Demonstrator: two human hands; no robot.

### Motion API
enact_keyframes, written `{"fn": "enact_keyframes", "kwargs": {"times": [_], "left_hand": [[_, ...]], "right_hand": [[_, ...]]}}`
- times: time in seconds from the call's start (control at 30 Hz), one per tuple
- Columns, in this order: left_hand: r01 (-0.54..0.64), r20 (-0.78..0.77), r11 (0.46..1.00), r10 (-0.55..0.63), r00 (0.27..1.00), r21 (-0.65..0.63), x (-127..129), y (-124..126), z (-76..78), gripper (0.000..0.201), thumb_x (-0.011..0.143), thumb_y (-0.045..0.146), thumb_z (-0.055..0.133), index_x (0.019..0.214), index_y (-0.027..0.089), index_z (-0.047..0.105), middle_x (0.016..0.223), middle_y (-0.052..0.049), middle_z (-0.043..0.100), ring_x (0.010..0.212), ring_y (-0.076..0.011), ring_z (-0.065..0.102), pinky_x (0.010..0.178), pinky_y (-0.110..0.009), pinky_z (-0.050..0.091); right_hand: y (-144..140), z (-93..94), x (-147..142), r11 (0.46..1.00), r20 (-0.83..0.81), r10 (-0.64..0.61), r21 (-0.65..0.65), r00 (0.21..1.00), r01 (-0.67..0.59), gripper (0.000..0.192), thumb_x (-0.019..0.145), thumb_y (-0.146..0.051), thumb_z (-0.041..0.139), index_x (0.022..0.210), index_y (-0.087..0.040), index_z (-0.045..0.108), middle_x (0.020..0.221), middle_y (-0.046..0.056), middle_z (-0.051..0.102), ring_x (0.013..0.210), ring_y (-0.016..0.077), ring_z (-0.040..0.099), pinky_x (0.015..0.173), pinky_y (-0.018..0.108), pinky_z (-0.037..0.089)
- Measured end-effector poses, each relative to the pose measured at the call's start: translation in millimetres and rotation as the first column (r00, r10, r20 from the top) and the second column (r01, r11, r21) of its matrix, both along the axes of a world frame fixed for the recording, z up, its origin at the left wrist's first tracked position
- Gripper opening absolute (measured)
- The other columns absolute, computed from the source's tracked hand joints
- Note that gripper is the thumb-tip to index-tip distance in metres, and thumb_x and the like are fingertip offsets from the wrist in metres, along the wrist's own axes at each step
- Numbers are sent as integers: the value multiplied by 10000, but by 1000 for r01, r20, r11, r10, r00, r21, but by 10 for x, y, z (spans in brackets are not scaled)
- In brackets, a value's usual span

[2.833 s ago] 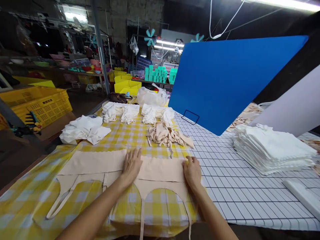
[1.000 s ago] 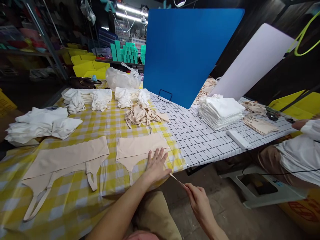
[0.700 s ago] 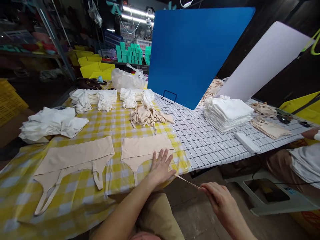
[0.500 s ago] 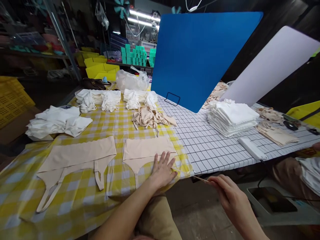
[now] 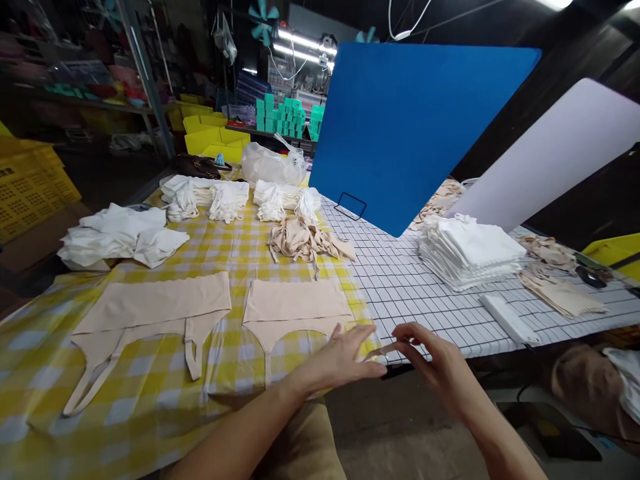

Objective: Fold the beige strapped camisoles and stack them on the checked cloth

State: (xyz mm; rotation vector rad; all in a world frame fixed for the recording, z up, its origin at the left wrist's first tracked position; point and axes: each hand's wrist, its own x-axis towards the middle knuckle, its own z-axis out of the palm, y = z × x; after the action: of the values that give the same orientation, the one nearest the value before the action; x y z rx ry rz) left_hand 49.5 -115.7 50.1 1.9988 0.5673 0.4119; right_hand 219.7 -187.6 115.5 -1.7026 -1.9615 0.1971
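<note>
At counter edge, head view: we're pinching the thin beige strap between right hand fingers, left hand open, fingers spread, beside the beige garment on yellow check cloth. Advising: keep strap flat, untwisted, lightly taut.

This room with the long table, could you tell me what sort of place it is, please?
Probably a small garment workshop: cut beige fabric pieces lie flat on the checked table, folded white stacks wait nearby, and yellow crates line the side.
</note>
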Motion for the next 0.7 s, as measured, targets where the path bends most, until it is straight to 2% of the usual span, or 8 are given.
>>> {"fn": "enact_keyframes", "kwargs": {"times": [0.07, 0.13, 0.23, 0.33, 0.5, 0.57, 0.6, 0.7], "left_hand": [[37, 137, 986, -15, 990, -160, 17, -34, 173, 513, 804, 501, 468, 1206, 186, 519, 1185, -75, 585, 1083, -227, 518, 921, -336, 378], [20, 197, 956, 40, 980, -292, 55, -55, 249, 394, 820, 457, 442, 957, 139, 630, 858, -61, 675, 812, -179, 591, 737, -267, 431], [-67, 207, 888, 179, 962, -454, 122, -65, 222, 359, 819, 422, 425, 773, 119, 611, 551, -22, 604, 602, -138, 547, 619, -237, 409], [-106, 212, 800, 280, 936, -591, 161, -69, 162, 307, 791, 404, 446, 717, 131, 567, 438, 11, 528, 510, -129, 526, 583, -243, 405], [-41, 209, 686, 277, 938, -727, 151, -71, 134, 298, 745, 427, 475, 650, 147, 517, 400, 39, 474, 381, -113, 474, 508, -260, 413], [-50, 180, 691, 256, 950, -721, 119, -39, 98, 306, 760, 431, 453, 644, 152, 507, 412, 38, 478, 375, -115, 475, 484, -256, 406], [-74, 159, 724, 249, 955, -686, 93, -7, 63, 315, 779, 424, 429, 646, 151, 512, 427, 31, 491, 397, -120, 493, 493, -255, 410], [-290, 56, 886, 331, 942, -361, -16, 162, -115, 258, 810, 330, 426, 698, 150, 571, 616, -10, 601, 613, -143, 574, 635, -266, 443]], "right_hand": [[69, 18, -12, 997, -12, 42, -70, 999, -43, 175, 857, -355, 440, 789, -226, 537, 749, 35, 632, 652, 162, 587, 580, 257, 459], [128, 16, -13, 993, -15, 74, -93, 997, -75, 167, 858, -331, 439, 793, -223, 549, 757, 36, 630, 669, 162, 587, 591, 257, 461], [188, -69, 15, 995, 40, 95, -13, 995, -95, 188, 877, -249, 391, 928, -217, 569, 859, 58, 608, 755, 164, 585, 634, 262, 469], [225, -250, 42, 988, 187, 94, 102, 978, -114, 259, 861, -180, 395, 1057, -221, 560, 936, 83, 572, 843, 187, 561, 683, 296, 466], [290, -537, -29, 968, 276, 177, 125, 945, -218, 193, 859, -158, 411, 891, -206, 596, 749, 51, 571, 692, 172, 536, 607, 272, 437], [329, -605, -79, 965, 249, 192, 129, 949, -229, 196, 863, -154, 396, 842, -201, 584, 710, 44, 564, 660, 166, 527, 579, 259, 423], [351, -634, -101, 964, 218, 200, 129, 955, -232, 195, 861, -153, 388, 830, -199, 575, 704, 44, 563, 656, 164, 527, 577, 254, 420], [426, -728, -143, 979, 49, 154, 125, 987, -160, 161, 847, -172, 377, 796, -200, 527, 690, 32, 560, 630, 151, 527, 567, 239, 413]]}}
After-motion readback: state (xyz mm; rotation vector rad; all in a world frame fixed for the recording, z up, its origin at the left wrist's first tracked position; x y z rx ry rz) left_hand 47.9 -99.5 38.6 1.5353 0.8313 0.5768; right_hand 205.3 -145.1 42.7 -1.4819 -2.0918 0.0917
